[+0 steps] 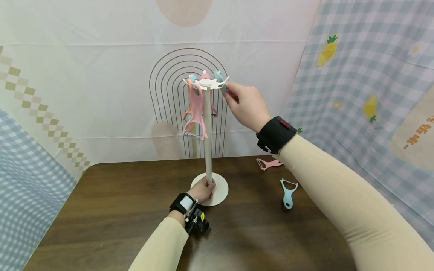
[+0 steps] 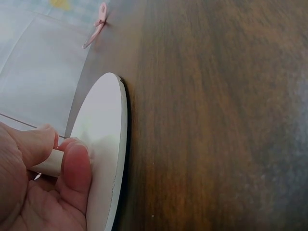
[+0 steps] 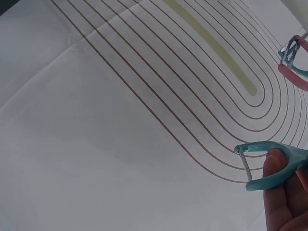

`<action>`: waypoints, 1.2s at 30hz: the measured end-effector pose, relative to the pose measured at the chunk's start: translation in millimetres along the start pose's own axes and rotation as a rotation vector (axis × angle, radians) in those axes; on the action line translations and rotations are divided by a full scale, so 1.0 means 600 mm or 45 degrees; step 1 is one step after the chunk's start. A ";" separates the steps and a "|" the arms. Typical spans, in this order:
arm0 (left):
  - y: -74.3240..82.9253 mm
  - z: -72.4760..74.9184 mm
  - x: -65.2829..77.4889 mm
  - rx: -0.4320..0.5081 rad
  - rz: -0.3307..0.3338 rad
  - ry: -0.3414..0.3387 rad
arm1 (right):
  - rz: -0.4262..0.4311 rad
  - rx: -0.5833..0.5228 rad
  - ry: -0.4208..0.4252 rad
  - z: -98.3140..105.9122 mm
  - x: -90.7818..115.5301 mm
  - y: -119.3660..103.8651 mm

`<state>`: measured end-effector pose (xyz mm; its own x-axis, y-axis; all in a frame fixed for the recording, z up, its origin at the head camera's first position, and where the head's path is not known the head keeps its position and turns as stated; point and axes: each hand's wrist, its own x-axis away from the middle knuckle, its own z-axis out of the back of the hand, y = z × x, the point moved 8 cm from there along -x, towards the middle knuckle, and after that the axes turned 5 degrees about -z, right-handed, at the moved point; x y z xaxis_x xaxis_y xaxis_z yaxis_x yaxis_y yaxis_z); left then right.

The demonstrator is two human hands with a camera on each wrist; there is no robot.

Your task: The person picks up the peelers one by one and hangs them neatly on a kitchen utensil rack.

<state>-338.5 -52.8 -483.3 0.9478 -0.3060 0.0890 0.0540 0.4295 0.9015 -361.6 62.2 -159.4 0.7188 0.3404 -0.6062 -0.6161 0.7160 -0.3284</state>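
Left of the pole [image 1: 208, 150], has a pink peeler [image 1: 196, 103] hung handle-up from the white top [image 1: 205, 82] of the stand [image 1: 208, 128], blade end down and clear of the table [image 1: 129, 207], with others close behind. Low down, grips the pole just above the round base [image 1: 222, 190] with the left hand [image 1: 202, 190], thumb and fingers curled closed round it, probably to stop so tall and thin a thing from tipping or turning. At the top's right edge, pinches a teal peeler [image 1: 218, 76] in the right hand [image 1: 247, 103], fingers closed to the thickness of the plastic; held by the forked end, likely to leave the handle's end free toward the top. Impossible to tell whether hooked on. Looks smooth and Y-shaped in the right wrist view, with a thin metal blade bridging two prongs. Farther right, has a second pink peeler [image 1: 271, 164] and, nearer, a blue peeler [image 1: 288, 196] lying apart on the table, seemingly placed for easy reach.
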 end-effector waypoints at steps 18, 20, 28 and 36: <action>-0.001 -0.001 0.003 0.011 0.012 -0.002 | 0.033 -0.056 0.050 -0.011 0.016 -0.015; -0.001 0.002 0.003 0.008 0.015 0.005 | 0.043 -0.076 0.038 -0.011 0.016 -0.018; -0.001 0.007 0.002 0.004 0.017 0.003 | 0.034 -0.141 -0.059 -0.016 0.012 -0.010; -0.003 0.002 0.001 0.049 0.017 -0.006 | -0.142 -0.156 -0.001 -0.008 0.028 0.063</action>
<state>-338.4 -54.4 -484.3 0.9468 -0.3049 0.1032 0.0293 0.4009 0.9157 -374.1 92.1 -185.5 0.7851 0.2637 -0.5605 -0.5671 0.6697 -0.4794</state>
